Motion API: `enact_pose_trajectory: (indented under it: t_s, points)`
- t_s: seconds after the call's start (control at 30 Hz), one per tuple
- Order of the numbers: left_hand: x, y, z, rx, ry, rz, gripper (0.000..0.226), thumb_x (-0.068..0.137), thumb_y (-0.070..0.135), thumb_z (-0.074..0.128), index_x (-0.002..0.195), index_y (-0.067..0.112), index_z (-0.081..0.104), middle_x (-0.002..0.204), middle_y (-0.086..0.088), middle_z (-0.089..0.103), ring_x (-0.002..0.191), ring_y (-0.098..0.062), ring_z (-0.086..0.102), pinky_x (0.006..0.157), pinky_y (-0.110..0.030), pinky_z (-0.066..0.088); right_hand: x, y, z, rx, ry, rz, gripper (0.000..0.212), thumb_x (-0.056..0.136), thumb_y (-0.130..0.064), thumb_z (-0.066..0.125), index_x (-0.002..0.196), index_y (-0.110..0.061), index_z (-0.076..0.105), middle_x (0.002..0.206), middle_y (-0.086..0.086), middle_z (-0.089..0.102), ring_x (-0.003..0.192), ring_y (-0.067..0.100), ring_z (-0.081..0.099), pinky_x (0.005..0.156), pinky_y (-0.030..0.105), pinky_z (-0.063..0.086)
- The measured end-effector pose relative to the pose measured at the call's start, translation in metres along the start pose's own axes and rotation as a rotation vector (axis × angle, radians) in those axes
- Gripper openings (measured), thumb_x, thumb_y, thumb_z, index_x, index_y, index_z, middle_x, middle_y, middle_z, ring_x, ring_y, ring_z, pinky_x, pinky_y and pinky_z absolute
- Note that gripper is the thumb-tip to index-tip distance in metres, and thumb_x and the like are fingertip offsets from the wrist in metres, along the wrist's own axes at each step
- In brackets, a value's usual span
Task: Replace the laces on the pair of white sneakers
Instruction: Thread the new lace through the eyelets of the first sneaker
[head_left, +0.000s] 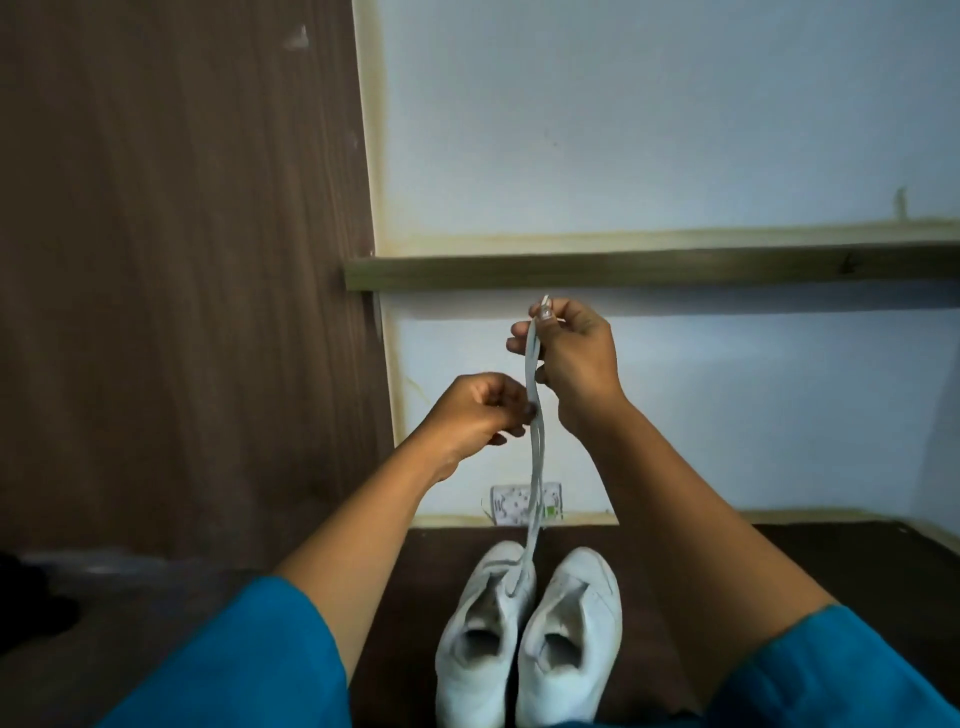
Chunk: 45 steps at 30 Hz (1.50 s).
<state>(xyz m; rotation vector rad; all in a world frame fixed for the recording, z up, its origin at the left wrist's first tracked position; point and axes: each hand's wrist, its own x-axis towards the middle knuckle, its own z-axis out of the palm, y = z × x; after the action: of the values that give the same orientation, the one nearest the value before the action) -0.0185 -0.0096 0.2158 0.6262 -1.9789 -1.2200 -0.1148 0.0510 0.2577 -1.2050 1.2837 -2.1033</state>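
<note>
Two white sneakers stand side by side on a dark floor, toes away from me: the left sneaker (480, 639) and the right sneaker (571, 639). A white lace (535, 467) rises in two strands from the left sneaker's eyelets. My right hand (571, 358) holds the lace high, pinching its tip between thumb and fingers. Lower down, my left hand (478, 410) pinches the strands. The right sneaker shows no lace.
A pale wall lies ahead with a wooden shelf (649, 270) across it. A brown wooden panel (182, 260) stands at the left. A small white patterned box (511, 504) sits against the wall behind the sneakers. Dark objects (31, 603) lie at the far left.
</note>
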Motion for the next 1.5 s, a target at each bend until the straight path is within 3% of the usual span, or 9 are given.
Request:
enact_pose_trajectory:
  t_s: [0.3, 0.43, 0.57, 0.73, 0.83, 1.0, 1.13, 1.33, 1.5]
  points:
    - [-0.016, -0.100, 0.010, 0.073, -0.274, -0.248, 0.012, 0.089, 0.008, 0.060, 0.090, 0.015, 0.070, 0.061, 0.013, 0.061, 0.053, -0.001, 0.046, 0.050, -0.016, 0.033, -0.005, 0.056, 0.002, -0.035, -0.025, 0.126, 0.018, 0.099, -0.015, 0.043, 0.084, -0.016, 0.054, 0.070, 0.002, 0.059, 0.047, 0.010, 0.053, 0.041, 0.016, 0.038]
    - [-0.015, -0.137, 0.014, 0.210, -0.364, -0.308, 0.022, 0.085, 0.000, 0.064, 0.102, 0.013, 0.069, 0.085, -0.005, 0.065, 0.067, -0.005, 0.054, 0.059, -0.017, 0.041, -0.005, 0.078, 0.001, -0.044, -0.025, 0.174, 0.018, 0.099, -0.014, 0.044, 0.084, -0.016, 0.055, 0.070, 0.002, 0.059, 0.045, 0.008, 0.051, 0.043, 0.019, 0.037]
    - [-0.012, -0.179, 0.018, 0.385, -0.243, -0.344, 0.020, 0.085, -0.005, 0.056, 0.103, -0.001, 0.065, 0.084, -0.008, 0.062, 0.070, -0.001, 0.050, 0.057, -0.002, 0.037, -0.004, 0.098, -0.004, -0.067, -0.040, 0.200, 0.016, 0.098, -0.014, 0.046, 0.086, -0.014, 0.056, 0.070, 0.002, 0.060, 0.047, 0.010, 0.052, 0.043, 0.019, 0.038]
    - [-0.007, -0.224, 0.028, 0.506, -0.142, -0.367, 0.020, 0.088, -0.002, 0.049, 0.095, -0.003, 0.068, 0.096, -0.019, 0.066, 0.093, -0.024, 0.061, 0.074, -0.025, 0.043, -0.003, 0.124, -0.005, -0.031, -0.084, 0.227, 0.018, 0.098, -0.011, 0.046, 0.083, -0.013, 0.056, 0.069, 0.004, 0.059, 0.043, 0.007, 0.050, 0.039, 0.016, 0.036]
    - [-0.004, -0.237, 0.033, 0.550, -0.089, -0.351, 0.026, 0.088, -0.005, 0.048, 0.103, -0.002, 0.069, 0.105, -0.015, 0.067, 0.099, -0.020, 0.058, 0.068, -0.012, 0.033, -0.001, 0.138, -0.007, -0.028, -0.104, 0.258, 0.018, 0.098, -0.011, 0.046, 0.083, -0.013, 0.056, 0.069, 0.003, 0.059, 0.043, 0.007, 0.051, 0.039, 0.017, 0.036]
    - [0.004, -0.242, 0.034, 0.546, 0.022, -0.338, 0.018, 0.083, -0.002, 0.055, 0.081, 0.010, 0.068, 0.068, 0.004, 0.056, 0.065, -0.006, 0.048, 0.056, -0.004, 0.035, 0.001, 0.153, -0.010, -0.039, -0.120, 0.277, 0.018, 0.098, -0.010, 0.046, 0.084, -0.012, 0.056, 0.069, 0.004, 0.059, 0.043, 0.008, 0.051, 0.039, 0.017, 0.036]
    - [0.007, -0.247, 0.034, 0.592, -0.019, -0.316, 0.024, 0.080, -0.006, 0.052, 0.075, 0.016, 0.059, 0.080, -0.004, 0.060, 0.081, -0.015, 0.053, 0.057, -0.008, 0.033, 0.000, 0.160, -0.011, -0.048, -0.124, 0.295, 0.019, 0.099, -0.010, 0.045, 0.082, -0.013, 0.055, 0.069, 0.004, 0.058, 0.042, 0.007, 0.051, 0.039, 0.016, 0.036]
    - [0.007, -0.245, 0.038, 0.512, -0.042, -0.324, 0.018, 0.080, -0.006, 0.056, 0.082, 0.005, 0.071, 0.084, -0.003, 0.066, 0.081, -0.012, 0.057, 0.068, -0.020, 0.039, -0.002, 0.160, -0.011, -0.069, -0.135, 0.298, 0.019, 0.099, -0.011, 0.045, 0.082, -0.014, 0.055, 0.070, 0.003, 0.059, 0.043, 0.006, 0.052, 0.040, 0.017, 0.038]
    - [0.011, -0.248, 0.036, 0.549, -0.012, -0.329, 0.027, 0.082, -0.003, 0.053, 0.069, 0.020, 0.055, 0.088, -0.011, 0.065, 0.085, -0.019, 0.056, 0.069, -0.026, 0.035, -0.001, 0.162, -0.013, -0.085, -0.144, 0.298, 0.019, 0.099, -0.012, 0.044, 0.083, -0.014, 0.055, 0.070, 0.003, 0.060, 0.043, 0.006, 0.052, 0.040, 0.017, 0.038]
